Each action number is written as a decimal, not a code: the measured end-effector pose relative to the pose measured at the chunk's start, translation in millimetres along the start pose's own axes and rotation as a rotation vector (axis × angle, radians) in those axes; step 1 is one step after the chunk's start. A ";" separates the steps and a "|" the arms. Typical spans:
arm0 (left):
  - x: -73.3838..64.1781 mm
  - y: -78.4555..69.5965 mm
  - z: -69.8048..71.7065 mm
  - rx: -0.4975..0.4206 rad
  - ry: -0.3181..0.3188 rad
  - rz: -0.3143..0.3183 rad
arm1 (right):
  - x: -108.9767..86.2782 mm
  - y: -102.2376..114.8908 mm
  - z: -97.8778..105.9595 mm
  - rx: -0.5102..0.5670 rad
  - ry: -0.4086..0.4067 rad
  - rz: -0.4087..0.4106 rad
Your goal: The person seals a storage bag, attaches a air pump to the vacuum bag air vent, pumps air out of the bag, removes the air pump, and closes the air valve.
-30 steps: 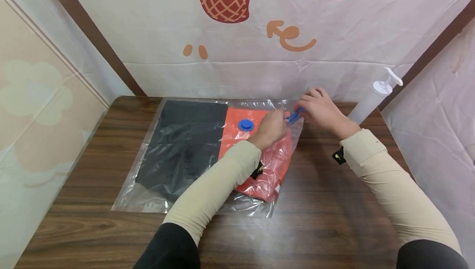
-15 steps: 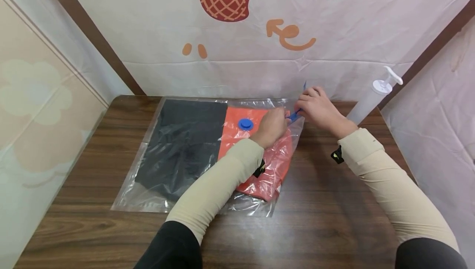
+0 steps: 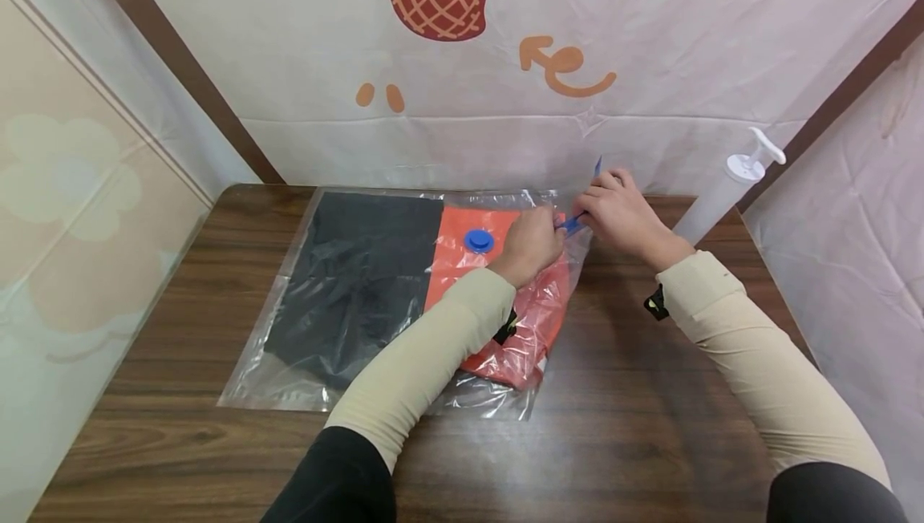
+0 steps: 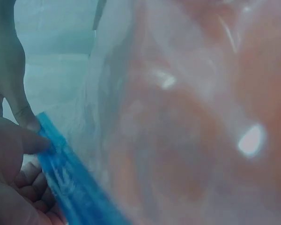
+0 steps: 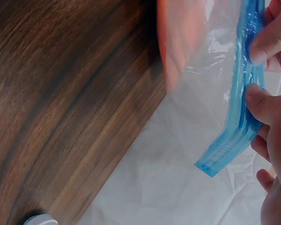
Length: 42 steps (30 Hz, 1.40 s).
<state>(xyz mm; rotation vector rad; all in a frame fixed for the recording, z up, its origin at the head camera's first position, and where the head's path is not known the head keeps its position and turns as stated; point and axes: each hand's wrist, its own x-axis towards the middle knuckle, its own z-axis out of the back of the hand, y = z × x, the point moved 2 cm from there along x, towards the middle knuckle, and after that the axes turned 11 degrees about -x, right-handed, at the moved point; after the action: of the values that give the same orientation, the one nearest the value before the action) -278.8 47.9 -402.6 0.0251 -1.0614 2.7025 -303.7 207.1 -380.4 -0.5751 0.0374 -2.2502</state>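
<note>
A clear vacuum storage bag [image 3: 241, 385] lies on the table with folded black cloth [image 3: 354, 282] and orange cloth [image 3: 451, 266] inside. Its round blue valve [image 3: 479, 241] faces up. Along the bag's far right end runs a blue zip strip [image 5: 248, 105], lifted off the table. My left hand [image 3: 532, 244] pinches this strip between thumb and fingers. Close beside it, my right hand [image 3: 622, 214] pinches the strip nearer its end, thumb on the near face in the right wrist view. Beyond the right thumb, the strip's free end bends away.
A white hand pump [image 3: 715, 198] stands at the back right, near my right wrist. The wooden table [image 3: 650, 427] meets a printed cloth backdrop [image 3: 462, 150] at its far edge. Cloth walls rise on both sides.
The strip's blue end now sticks up above my right hand, where one second ago it barely showed. Both hands stay almost in place, and the bag lies as before.
</note>
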 end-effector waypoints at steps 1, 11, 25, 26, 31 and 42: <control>0.3 0.7 -0.2 -0.005 -0.003 -0.002 | 0.0 0.0 -0.2 0.003 0.001 -0.001; 3.3 3.0 -1.2 -0.032 0.019 0.004 | 5.1 0.9 1.6 0.023 0.046 -0.015; 4.9 10.1 -3.2 -0.019 0.044 0.002 | 6.8 3.7 -7.6 -0.013 0.066 0.011; 5.0 10.1 -2.8 -0.016 0.055 -0.001 | 6.7 0.7 -6.0 0.004 0.069 0.010; 4.8 10.4 -0.7 -0.024 0.119 0.024 | 6.4 -15.1 1.2 -0.007 0.120 -0.007; 9.8 4.6 2.2 -0.050 0.137 -0.003 | 10.3 -15.4 4.7 -0.011 0.187 0.018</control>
<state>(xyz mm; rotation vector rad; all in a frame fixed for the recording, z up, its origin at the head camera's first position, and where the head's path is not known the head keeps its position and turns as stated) -289.5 45.2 -403.0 -0.1651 -1.0866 2.6302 -318.6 211.0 -369.0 -0.3671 0.1483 -2.2812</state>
